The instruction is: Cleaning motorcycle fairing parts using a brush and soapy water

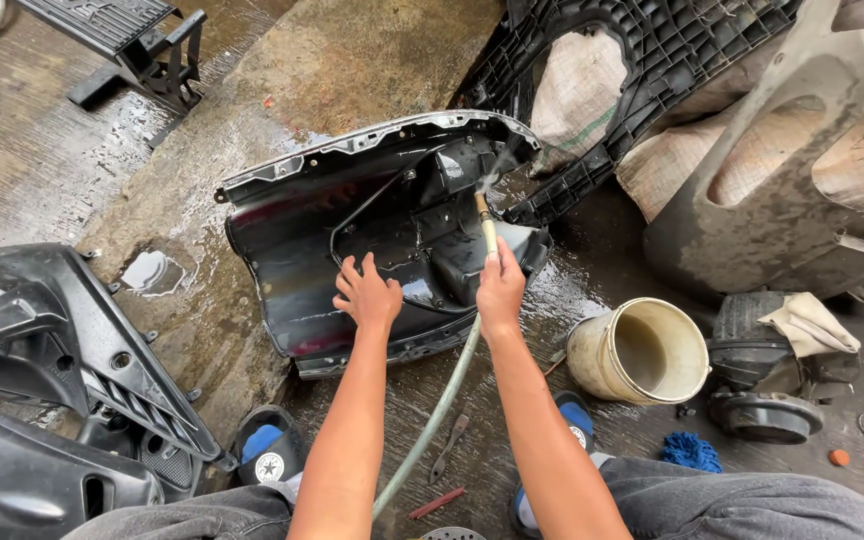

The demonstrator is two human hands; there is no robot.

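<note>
A black plastic vehicle body panel (pixel 282 250) lies inner side up on wet concrete in front of me. My left hand (pixel 366 293) rests spread on its inside, fingers apart. My right hand (pixel 499 288) grips a pale green hose (pixel 430 425) just behind its brass nozzle (pixel 485 218). Water sprays from the nozzle onto the panel's upper inner corner. The hose runs back down between my arms.
A cream bucket (pixel 642 350) lies tipped at the right, beside a black round part (pixel 764 412) and a rag (pixel 812 322). More black panels (pixel 42 360) sit left, a grille (pixel 652 60) and sacks behind. Pliers (pixel 448 448) and a blue mitt (pixel 692 452) lie near my sandalled feet.
</note>
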